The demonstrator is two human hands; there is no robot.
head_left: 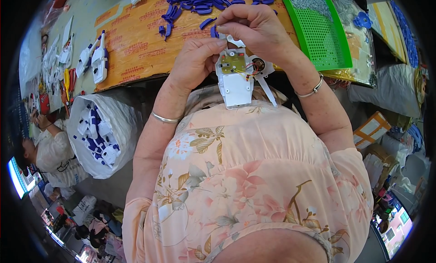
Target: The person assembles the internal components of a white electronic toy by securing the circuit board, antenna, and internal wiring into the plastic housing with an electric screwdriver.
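Observation:
A white plastic toy housing point(237, 93) is tilted at the table's front edge, its inside facing up. Inside it sits a green circuit board point(232, 62), with thin red and yellow wires running to a round black speaker point(258, 64) on a white piece at its right. My left hand point(196, 59) is closed on the housing's upper left side. Over the far end my right hand point(260, 30) is closed in a pinch; the fingers hide what they hold. A curved purple piece point(214, 32) lies by the fingertips.
Many curved purple pieces point(200, 3) are heaped at the back. A green perforated tray point(323, 45) of small screws lies right. Left are white-and-purple assembled units point(99, 61), screwdrivers point(67, 83) and a white sack point(102, 133) of parts. A co-worker point(52, 147) sits far left.

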